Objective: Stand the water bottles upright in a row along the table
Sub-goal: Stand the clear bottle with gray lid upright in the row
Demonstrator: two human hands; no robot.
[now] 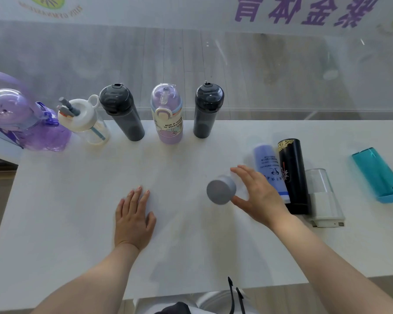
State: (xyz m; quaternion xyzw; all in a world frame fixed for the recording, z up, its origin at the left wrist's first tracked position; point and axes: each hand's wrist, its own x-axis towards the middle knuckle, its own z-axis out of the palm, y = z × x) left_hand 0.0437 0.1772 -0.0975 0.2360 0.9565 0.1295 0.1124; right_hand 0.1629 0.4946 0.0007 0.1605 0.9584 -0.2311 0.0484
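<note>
Several bottles stand upright along the white table's [77, 200] far edge: a purple one [27, 123], a clear one with a white lid [84, 118], a dark grey one [123, 112], a lilac cartoon one [168, 114] and another dark one [207, 109]. My right hand [259, 193] curls around a blurred bottle with a grey cap [221, 189], thumb and fingers on its sides. My left hand [134, 216] rests flat on the table, holding nothing. To the right lie a pale blue bottle [268, 164], a black bottle [293, 173], a clear bottle [322, 196] and a teal bottle [377, 173].
A glass panel [259, 75] rises just behind the table's far edge. Bare table surface stretches between the upright row and my hands. The table's near edge [191, 293] runs close to my body.
</note>
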